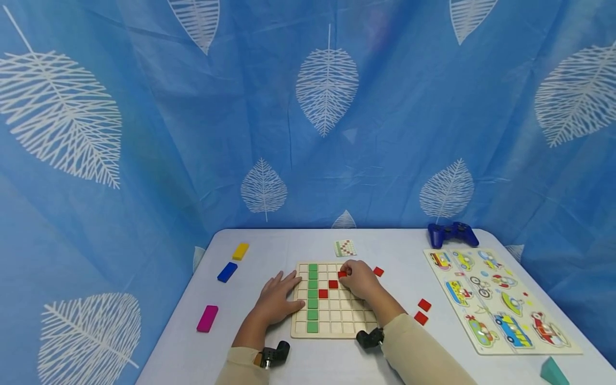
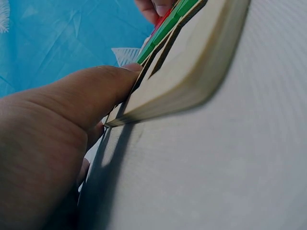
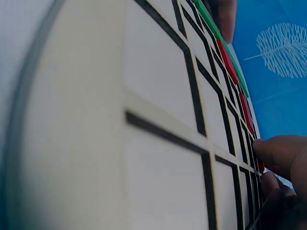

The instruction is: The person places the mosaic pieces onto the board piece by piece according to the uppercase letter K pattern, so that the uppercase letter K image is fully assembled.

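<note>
A wooden grid board (image 1: 332,336) lies on the table, with a column of green tiles (image 1: 312,303) down its left part. Red tiles (image 1: 323,293) step diagonally up from that column toward the upper right. My left hand (image 1: 275,301) rests at the board's left edge, fingers spread, the thumb (image 2: 112,79) on the frame. With thumb and fingertips, my right hand (image 1: 361,279) pinches a red tile (image 1: 342,274) at the diagonal's upper end, in a cell near the top row. The fingers partly cover this tile in the right wrist view.
Behind the board lies a small pattern card (image 1: 345,247). Loose red tiles (image 1: 424,305) lie to the right, near a vehicle puzzle board (image 1: 481,315) and a blue game controller (image 1: 452,234). Yellow (image 1: 240,251), blue (image 1: 227,272) and pink (image 1: 207,318) blocks lie left; a teal block (image 1: 553,371) sits front right.
</note>
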Available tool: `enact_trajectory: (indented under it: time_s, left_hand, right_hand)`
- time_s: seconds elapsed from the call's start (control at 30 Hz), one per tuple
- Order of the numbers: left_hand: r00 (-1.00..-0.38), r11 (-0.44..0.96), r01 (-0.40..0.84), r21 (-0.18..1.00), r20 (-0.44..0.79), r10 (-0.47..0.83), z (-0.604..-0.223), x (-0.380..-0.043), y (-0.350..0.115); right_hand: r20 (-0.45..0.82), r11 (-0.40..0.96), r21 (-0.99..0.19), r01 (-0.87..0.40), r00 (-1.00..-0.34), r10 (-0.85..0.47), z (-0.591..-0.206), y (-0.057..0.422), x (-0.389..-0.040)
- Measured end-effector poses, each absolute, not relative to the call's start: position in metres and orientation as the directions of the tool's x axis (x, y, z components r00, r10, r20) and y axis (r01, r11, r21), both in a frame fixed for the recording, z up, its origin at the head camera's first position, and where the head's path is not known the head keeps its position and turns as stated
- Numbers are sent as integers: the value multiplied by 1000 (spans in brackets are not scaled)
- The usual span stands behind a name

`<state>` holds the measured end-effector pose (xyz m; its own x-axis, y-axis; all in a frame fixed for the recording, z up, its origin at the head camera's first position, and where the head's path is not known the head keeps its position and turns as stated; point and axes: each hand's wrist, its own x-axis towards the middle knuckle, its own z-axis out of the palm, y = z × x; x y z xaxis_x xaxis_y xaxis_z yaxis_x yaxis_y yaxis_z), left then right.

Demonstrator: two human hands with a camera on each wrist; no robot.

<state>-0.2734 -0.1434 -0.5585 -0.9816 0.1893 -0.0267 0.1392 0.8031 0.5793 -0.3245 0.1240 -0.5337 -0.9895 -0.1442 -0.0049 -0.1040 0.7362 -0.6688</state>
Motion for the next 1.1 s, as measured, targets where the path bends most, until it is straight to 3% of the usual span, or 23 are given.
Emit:
enact_trajectory:
  time_s: [0.53, 0.77, 1.1]
  left_hand:
    - [-981, 797, 146, 586, -20, 194, -559, -271, -144]
    - [-982, 797, 137, 588, -23, 186, -557, -270, -143]
    - [-984, 804, 131, 580, -22, 176, -560, -270, -140]
  right_hand:
    - [-53, 707, -707, -31, -994, -97, -533, 122, -324]
    - [-52, 605, -796, -25, -993, -110, -531, 141, -325]
    - [-38, 680, -728, 86, -996, 84, -537, 200, -339]
